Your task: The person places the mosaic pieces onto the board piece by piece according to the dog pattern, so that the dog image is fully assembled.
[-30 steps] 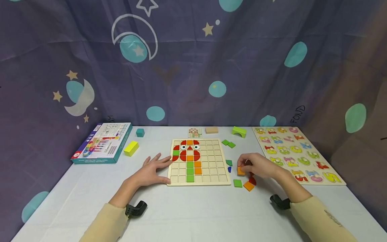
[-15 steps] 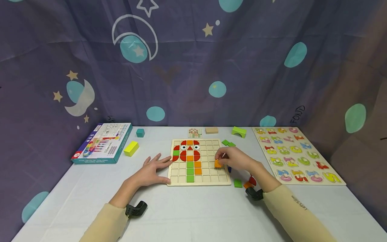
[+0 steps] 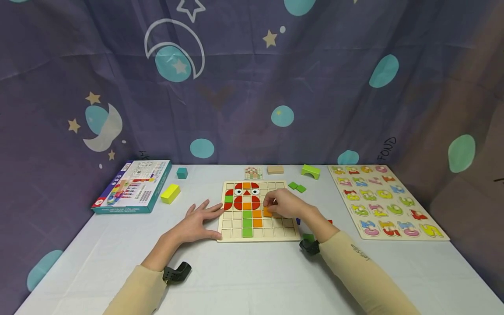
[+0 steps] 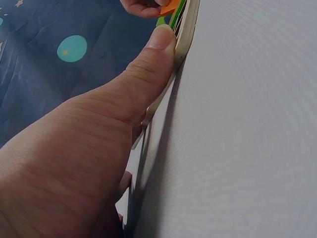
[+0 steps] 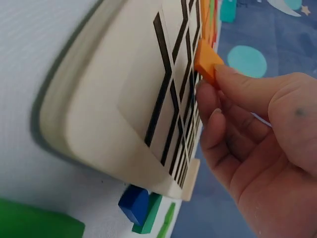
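A wooden grid board (image 3: 227, 224) lies on the white table, with red, orange and green pieces forming a bird-like picture on its left half. My left hand (image 3: 200, 223) is spread at the board's left edge, its straight fingers and thumb touching the rim; in the left wrist view the thumb (image 4: 153, 54) presses the board's side. Over the middle of the grid, my right hand (image 3: 286, 204) pinches an orange square tile (image 3: 267, 212) between thumb and fingers. In the right wrist view this tile (image 5: 207, 62) is tilted, close to the grid.
Right of the board lie a green tile (image 3: 308, 237), partly hidden by my wrist, and a blue piece (image 3: 298, 221). Two green tiles (image 3: 297, 187) sit farther back. A picture card (image 3: 253, 173), a number puzzle (image 3: 387, 205), a box (image 3: 131, 186) and a yellow block (image 3: 170, 193) stand around.
My right hand has carried the orange tile leftward from the loose pieces, across the board's right edge, to beside the placed orange tiles. My left hand has stayed at the board's edge.
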`<state>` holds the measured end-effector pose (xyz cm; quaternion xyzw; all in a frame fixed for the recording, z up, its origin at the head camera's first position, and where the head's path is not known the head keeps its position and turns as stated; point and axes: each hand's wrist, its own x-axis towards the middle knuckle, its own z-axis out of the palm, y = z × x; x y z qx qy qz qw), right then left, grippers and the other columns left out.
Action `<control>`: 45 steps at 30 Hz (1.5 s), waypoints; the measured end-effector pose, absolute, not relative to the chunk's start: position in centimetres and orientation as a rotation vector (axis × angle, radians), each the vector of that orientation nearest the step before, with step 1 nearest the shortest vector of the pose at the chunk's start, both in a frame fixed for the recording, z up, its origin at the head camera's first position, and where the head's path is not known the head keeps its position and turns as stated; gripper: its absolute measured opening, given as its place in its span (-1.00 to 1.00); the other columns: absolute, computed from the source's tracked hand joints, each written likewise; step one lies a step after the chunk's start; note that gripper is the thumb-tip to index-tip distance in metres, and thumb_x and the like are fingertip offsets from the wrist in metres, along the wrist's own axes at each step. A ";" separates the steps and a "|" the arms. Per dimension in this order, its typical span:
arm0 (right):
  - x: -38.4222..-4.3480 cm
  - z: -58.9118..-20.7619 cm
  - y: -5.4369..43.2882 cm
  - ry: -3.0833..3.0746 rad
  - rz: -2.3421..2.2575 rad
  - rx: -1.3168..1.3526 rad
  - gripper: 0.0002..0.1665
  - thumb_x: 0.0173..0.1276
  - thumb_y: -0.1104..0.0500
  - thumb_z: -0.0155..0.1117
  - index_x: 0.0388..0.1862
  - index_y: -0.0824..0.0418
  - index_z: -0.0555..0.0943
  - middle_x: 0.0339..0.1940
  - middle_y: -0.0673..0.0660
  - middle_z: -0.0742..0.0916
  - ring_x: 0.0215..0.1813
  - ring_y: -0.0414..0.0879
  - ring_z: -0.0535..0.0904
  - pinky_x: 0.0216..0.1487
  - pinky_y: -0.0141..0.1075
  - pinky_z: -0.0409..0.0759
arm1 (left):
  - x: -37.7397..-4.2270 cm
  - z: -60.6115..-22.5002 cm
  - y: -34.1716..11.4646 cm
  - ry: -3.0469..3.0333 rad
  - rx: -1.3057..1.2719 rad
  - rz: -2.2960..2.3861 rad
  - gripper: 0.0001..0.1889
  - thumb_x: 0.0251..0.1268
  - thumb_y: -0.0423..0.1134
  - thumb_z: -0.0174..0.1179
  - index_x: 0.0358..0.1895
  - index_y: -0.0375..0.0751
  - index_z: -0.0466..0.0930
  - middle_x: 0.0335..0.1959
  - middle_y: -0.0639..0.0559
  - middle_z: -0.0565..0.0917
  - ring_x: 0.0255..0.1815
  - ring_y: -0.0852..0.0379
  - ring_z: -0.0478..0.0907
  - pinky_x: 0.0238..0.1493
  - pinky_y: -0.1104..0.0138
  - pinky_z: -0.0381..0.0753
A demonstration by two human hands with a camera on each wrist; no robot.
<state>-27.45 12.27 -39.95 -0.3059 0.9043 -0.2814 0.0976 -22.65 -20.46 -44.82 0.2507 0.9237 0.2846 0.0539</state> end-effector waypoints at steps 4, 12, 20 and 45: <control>-27.5 -40.3 12.0 2.685 -0.808 -0.909 -0.91 0.35 0.36 0.38 -0.28 0.19 0.67 -0.37 -0.05 0.67 -0.29 -0.15 0.54 -0.15 -0.28 0.59 | -22.7 -44.8 -20.5 2.806 0.766 0.864 -0.04 -0.01 0.24 0.50 0.47 -0.10 0.41 0.55 0.04 0.28 0.61 -0.31 -0.16 0.45 -0.31 -0.35; -27.0 -40.4 12.0 2.697 -0.778 -0.902 -0.91 0.33 0.36 0.40 -0.32 0.20 0.67 -0.37 -0.05 0.66 -0.28 -0.15 0.53 -0.14 -0.28 0.59 | -22.6 -44.7 -20.5 2.802 0.773 0.868 -0.06 -0.01 0.22 0.50 0.46 -0.12 0.42 0.55 0.04 0.28 0.61 -0.31 -0.16 0.45 -0.31 -0.35; -26.5 -39.8 13.5 2.701 -0.833 -0.830 -0.91 0.34 0.29 0.42 -0.30 0.15 0.67 -0.38 -0.06 0.65 -0.30 -0.14 0.50 -0.19 -0.27 0.56 | -22.5 -44.6 -20.3 2.798 0.772 0.878 -0.06 -0.01 0.20 0.52 0.46 -0.14 0.43 0.54 0.02 0.28 0.61 -0.32 -0.17 0.45 -0.30 -0.36; -20.6 -39.3 24.3 2.576 -0.831 -0.753 -0.79 0.20 0.29 0.52 -0.22 0.17 0.66 -0.35 -0.03 0.63 -0.31 -0.11 0.48 -0.31 -0.34 0.52 | -22.7 -44.8 -20.4 2.794 0.757 0.878 -0.06 -0.02 0.22 0.51 0.46 -0.11 0.43 0.55 0.03 0.28 0.61 -0.30 -0.18 0.46 -0.28 -0.38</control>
